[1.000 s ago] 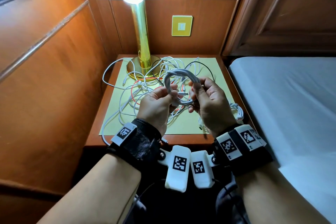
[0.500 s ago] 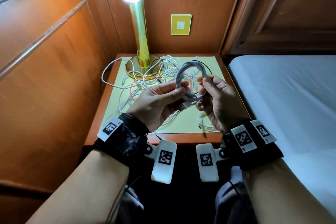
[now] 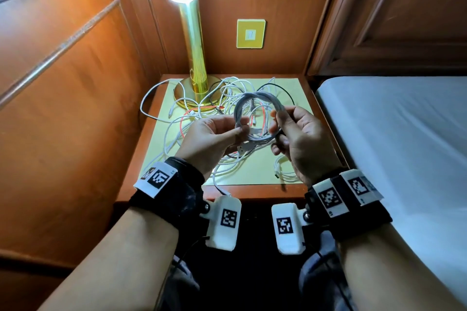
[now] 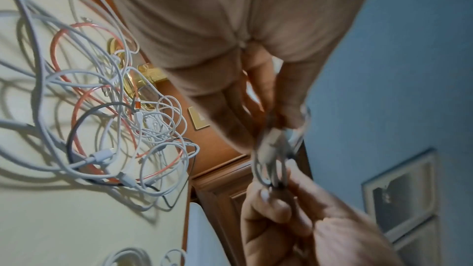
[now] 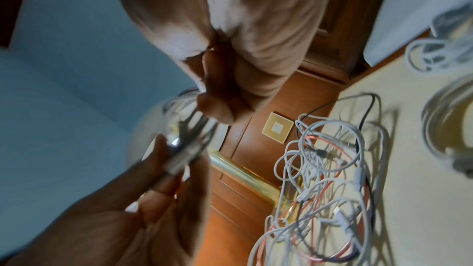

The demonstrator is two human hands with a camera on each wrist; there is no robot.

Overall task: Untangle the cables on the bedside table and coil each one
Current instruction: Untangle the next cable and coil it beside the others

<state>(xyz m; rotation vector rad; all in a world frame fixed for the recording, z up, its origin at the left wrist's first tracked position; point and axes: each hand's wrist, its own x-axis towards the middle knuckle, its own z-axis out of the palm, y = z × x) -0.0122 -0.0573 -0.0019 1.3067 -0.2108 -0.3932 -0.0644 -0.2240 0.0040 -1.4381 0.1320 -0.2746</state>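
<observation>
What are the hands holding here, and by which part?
Both hands hold one coiled white cable above the bedside table. The left hand pinches the coil's lower left side; the right hand grips its right side.

Glossy brass lamp (image 3: 193, 58), wood panelling (image 3: 75, 108)

Brass-stemmed lamp (image 3: 193, 58) lit at the far left of the tabletop, yellow wall plate (image 3: 251, 33) on the wood panelling (image 3: 63, 83) behind, bed with a white sheet (image 3: 404, 134) at right, pale yellow mat (image 3: 298, 88) underneath.
</observation>
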